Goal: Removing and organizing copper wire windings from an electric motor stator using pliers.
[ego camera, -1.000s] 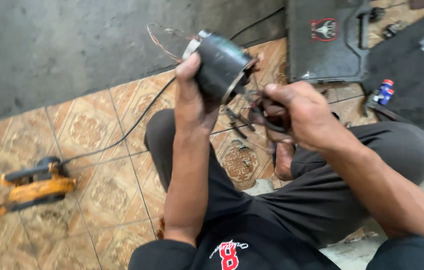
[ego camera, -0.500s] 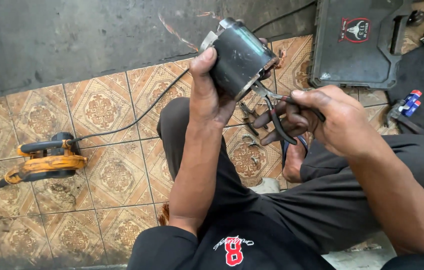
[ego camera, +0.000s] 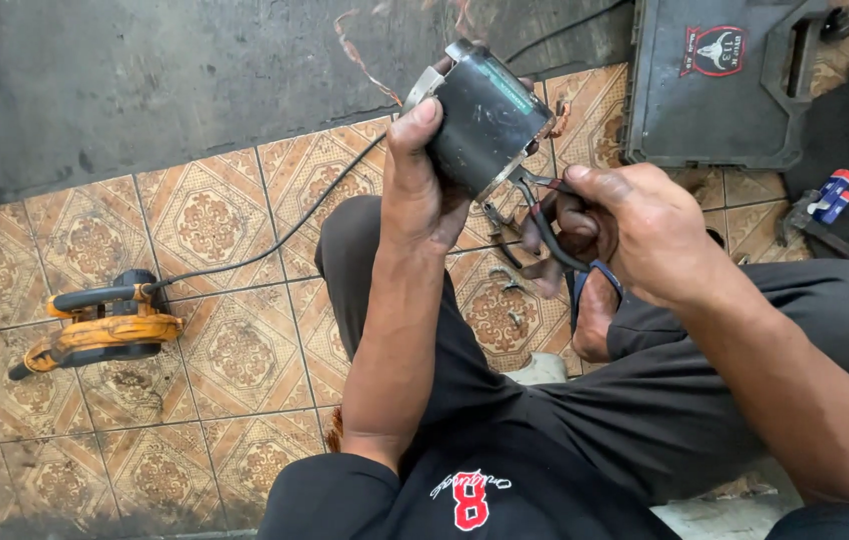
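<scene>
Patterned brown floor tiles (ego camera: 215, 220) below a dark grey wall (ego camera: 95, 70): I am viewing two hands working on a motor held above my lap.

I am seeing the left hand (ego camera: 420, 190) wrapping closed around the dark cylindrical metal motor (ego camera: 485, 115), thumb up on its side, with the motor tilting in the air over my knees. The right hand (ego camera: 635, 225) is closing on black-handled pliers (ego camera: 545, 215), whose jaws are sitting at the motor's lower rim. An orange and black power tool (ego camera: 100, 330) is lying on the tiles well to the left, its black cord (ego camera: 275, 240) running toward the motor. A dark plastic tool case (ego camera: 725, 110) is lying at upper right.
</scene>
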